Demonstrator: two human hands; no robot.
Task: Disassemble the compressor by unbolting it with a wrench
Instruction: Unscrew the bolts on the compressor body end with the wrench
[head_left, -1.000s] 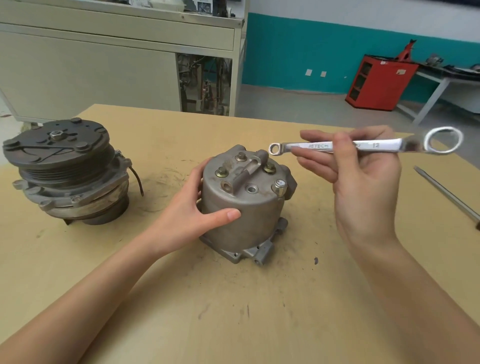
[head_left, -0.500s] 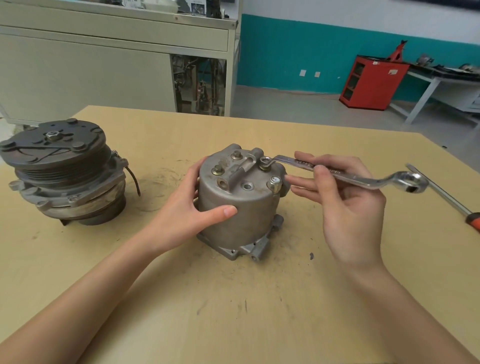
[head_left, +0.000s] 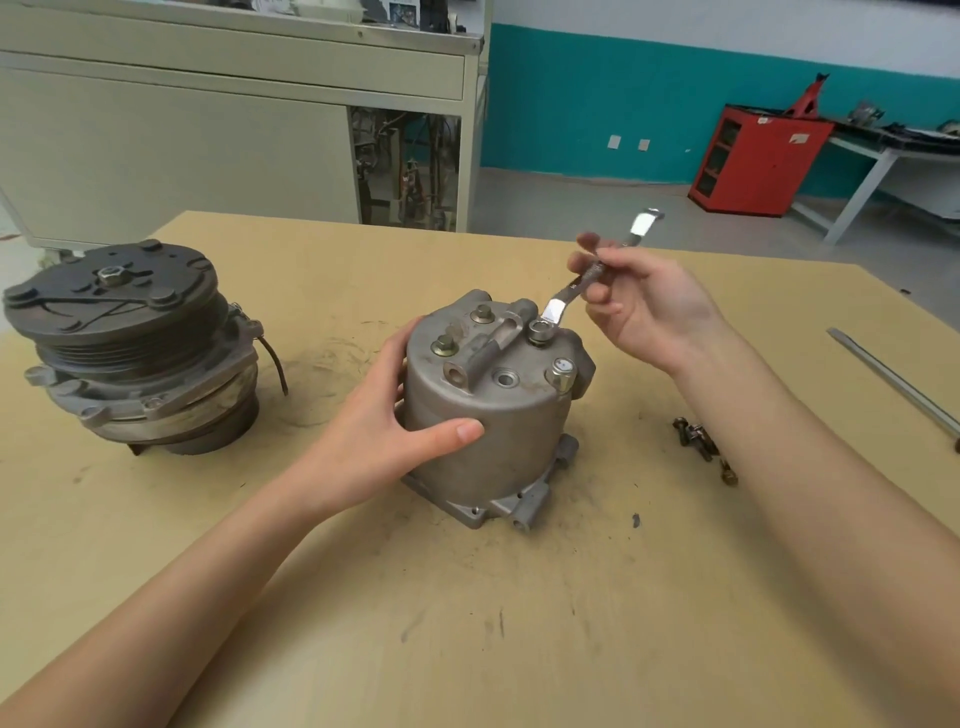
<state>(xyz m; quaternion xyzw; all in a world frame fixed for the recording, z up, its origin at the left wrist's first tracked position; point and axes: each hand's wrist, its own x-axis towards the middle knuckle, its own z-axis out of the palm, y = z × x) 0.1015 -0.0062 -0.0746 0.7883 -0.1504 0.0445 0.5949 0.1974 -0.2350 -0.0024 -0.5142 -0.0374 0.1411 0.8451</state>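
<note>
A grey cylindrical compressor housing (head_left: 493, 415) stands upright in the middle of the table, with several bolts in its top face. My left hand (head_left: 384, 415) grips its left side, thumb across the front. My right hand (head_left: 644, 306) holds a silver ring wrench (head_left: 582, 280) by the shaft. The wrench's ring end sits on the rear right bolt (head_left: 540, 330), and its handle points up and away to the right.
The compressor's clutch and pulley half (head_left: 130, 348) sits at the table's left. Several loose bolts (head_left: 701, 441) lie right of the housing, partly behind my right forearm. A long metal rod (head_left: 893, 384) lies near the table's right edge. A cabinet and red cart stand beyond.
The wrench came down from mid-air onto the rear right bolt, then its handle swung from pointing right to pointing away. My left hand stayed on the housing.
</note>
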